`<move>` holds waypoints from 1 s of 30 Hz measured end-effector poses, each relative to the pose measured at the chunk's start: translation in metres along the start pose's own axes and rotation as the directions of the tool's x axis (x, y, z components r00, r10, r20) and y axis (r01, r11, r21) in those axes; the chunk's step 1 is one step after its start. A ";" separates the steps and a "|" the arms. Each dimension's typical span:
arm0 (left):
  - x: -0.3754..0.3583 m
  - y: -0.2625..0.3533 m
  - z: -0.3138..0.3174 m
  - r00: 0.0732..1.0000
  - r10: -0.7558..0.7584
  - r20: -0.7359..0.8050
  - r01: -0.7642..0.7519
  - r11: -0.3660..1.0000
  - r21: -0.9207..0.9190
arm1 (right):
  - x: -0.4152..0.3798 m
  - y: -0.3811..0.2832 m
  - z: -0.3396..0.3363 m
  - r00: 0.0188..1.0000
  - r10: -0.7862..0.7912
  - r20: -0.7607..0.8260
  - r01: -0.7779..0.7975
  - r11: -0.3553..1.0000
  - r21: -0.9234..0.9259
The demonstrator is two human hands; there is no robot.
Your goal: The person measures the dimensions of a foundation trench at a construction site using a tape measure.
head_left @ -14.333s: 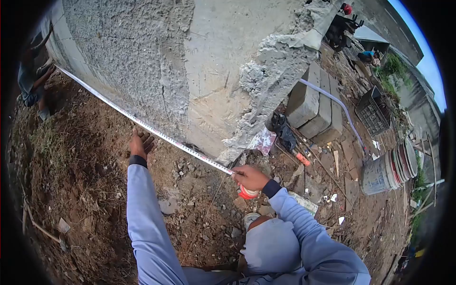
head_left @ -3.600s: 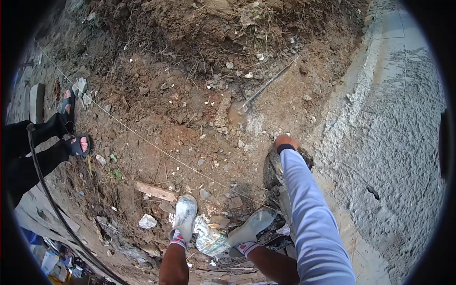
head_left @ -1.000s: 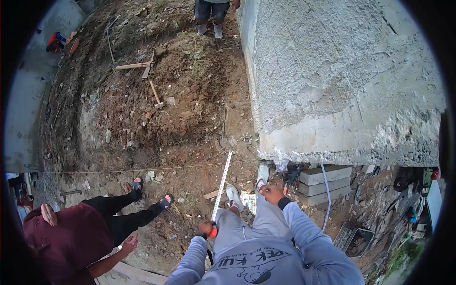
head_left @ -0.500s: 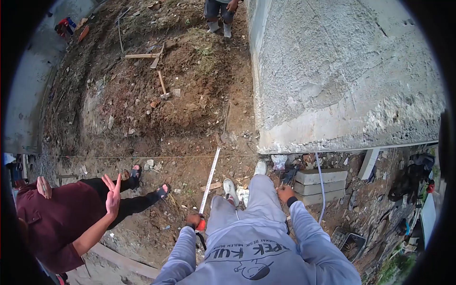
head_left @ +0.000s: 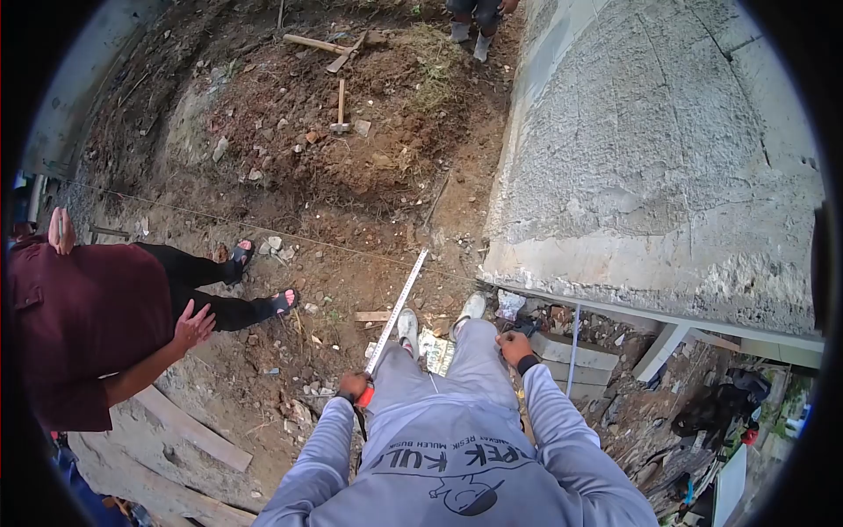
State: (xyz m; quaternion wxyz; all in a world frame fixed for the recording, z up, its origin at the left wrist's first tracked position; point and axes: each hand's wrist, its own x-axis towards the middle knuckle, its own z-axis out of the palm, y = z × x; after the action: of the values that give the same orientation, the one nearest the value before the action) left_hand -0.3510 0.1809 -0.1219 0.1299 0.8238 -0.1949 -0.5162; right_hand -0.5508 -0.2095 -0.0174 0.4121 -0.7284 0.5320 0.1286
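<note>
My left hand (head_left: 354, 385) is closed around a red tape measure (head_left: 365, 397) beside my left thigh. Its pale blade (head_left: 397, 312) runs out forward and slightly right over the dirt, its far end close to a thin string line (head_left: 334, 245). My right hand (head_left: 515, 349) rests by my right thigh with the fingers curled together; whatever is in them, if anything, is hidden. Between my shoes (head_left: 407, 327) lies a crumpled printed wrapper (head_left: 435, 352).
A rough concrete wall (head_left: 615, 176) rises at right, with stacked blocks (head_left: 571, 360) below it. A pickaxe (head_left: 344, 58) and a hammer (head_left: 341, 110) lie on the dirt mound. One person in a maroon shirt (head_left: 97, 316) stands at left; another person's boots (head_left: 481, 47) show at the top.
My view has turned, so the ground and wall appear rotated. The tape stays out in my left hand. The maroon-shirted person's raised hand has come down.
</note>
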 end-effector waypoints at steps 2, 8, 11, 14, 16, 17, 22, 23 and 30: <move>0.001 -0.013 0.003 0.999 0.042 0.004 -0.043 0.994 0.099 | 0.000 -0.018 -0.004 0.994 0.087 0.067 -0.095 0.987 0.130; -0.001 -0.036 -0.004 0.996 0.049 0.080 -0.066 0.972 0.226 | -0.012 -0.039 -0.024 0.995 -0.073 -0.070 0.078 0.995 0.064; -0.005 -0.030 -0.018 0.994 0.013 0.111 -0.052 0.935 0.351 | -0.030 -0.041 -0.034 0.995 0.038 -0.093 -0.030 0.996 0.088; -0.006 -0.021 -0.033 0.990 0.040 0.132 -0.083 0.935 0.345 | -0.026 0.005 -0.023 0.988 -0.014 -0.151 0.026 0.996 0.081; -0.003 -0.022 -0.038 0.989 0.026 0.142 -0.069 0.948 0.310 | -0.030 0.021 -0.017 0.986 0.030 -0.165 -0.008 0.991 0.133; -0.003 -0.022 -0.038 0.990 0.027 0.139 -0.071 0.945 0.320 | -0.033 0.032 -0.010 0.985 0.031 -0.168 -0.007 0.990 0.143; 0.026 -0.025 -0.047 0.996 0.000 0.087 -0.018 0.978 0.206 | -0.019 0.073 0.031 0.974 0.028 -0.224 -0.016 0.998 0.055; 0.029 -0.025 -0.050 0.994 0.067 0.088 -0.084 0.974 0.211 | -0.021 0.070 0.031 0.973 0.032 -0.227 -0.018 0.998 0.064; 0.020 0.001 -0.073 0.991 0.137 -0.004 -0.133 0.967 0.215 | -0.006 0.039 0.016 0.987 0.161 -0.021 -0.141 0.915 0.378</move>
State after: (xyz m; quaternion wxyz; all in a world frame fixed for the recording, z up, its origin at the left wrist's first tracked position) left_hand -0.2776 0.1719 -0.1053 0.0769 0.8227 -0.3039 -0.4743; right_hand -0.5833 -0.1968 -0.0414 0.5187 -0.5962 0.6117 0.0374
